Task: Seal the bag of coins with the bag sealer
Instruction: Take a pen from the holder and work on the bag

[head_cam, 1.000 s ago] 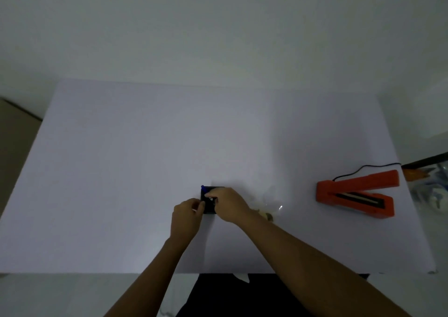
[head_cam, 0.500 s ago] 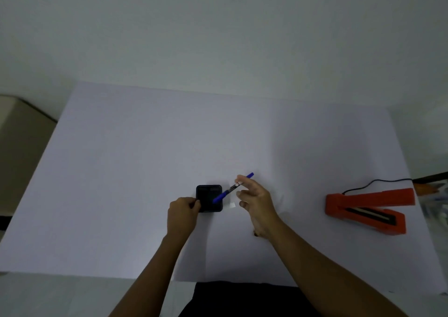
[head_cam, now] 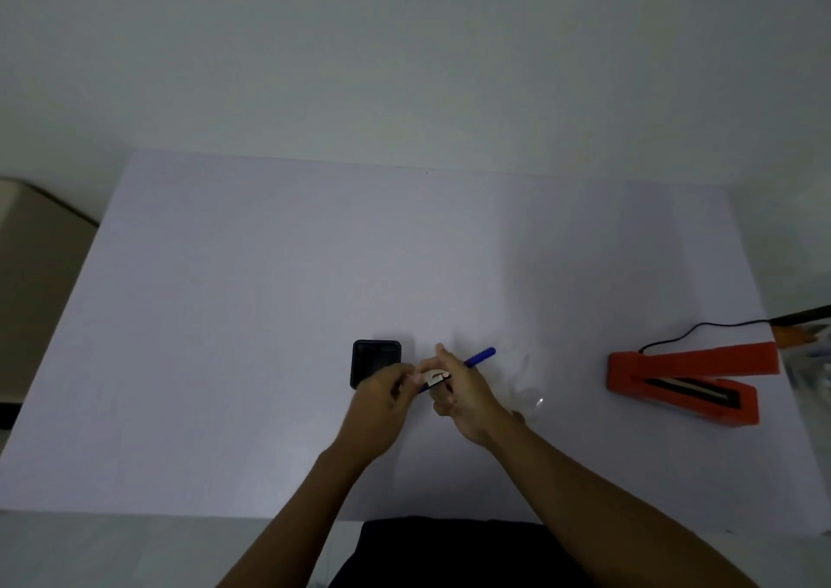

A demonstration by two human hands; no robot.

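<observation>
— Pale wall behind, and a wide white table (head_cam: 225,317) filling most of the view. What lies on it?

— At the right, an orange wedge-shaped bag sealer (head_cam: 688,380) stands with its arm raised open; a black cord (head_cam: 701,330) runs from its left end toward the table's right edge. Well left of it, near the middle, sits a small black square holder (head_cam: 375,360).

— And the bag of coins?

— A clear plastic bag (head_cam: 524,383), faint against the table, lies between the hands and the sealer, just beside the right wrist. Its contents are too dim to make out.

— The hands?

— They meet just right of the black holder. The right hand (head_cam: 463,389) pinches a blue pen (head_cam: 481,357) that slants up to the right, its index finger stretched out. The left hand (head_cam: 382,401) is curled, fingertips closed on the pen's lower end, where a whitish band (head_cam: 434,377) shows. Both forearms are bare.

— Anything else?

— Blurred objects past the right table edge; I cannot tell what they are.
</observation>
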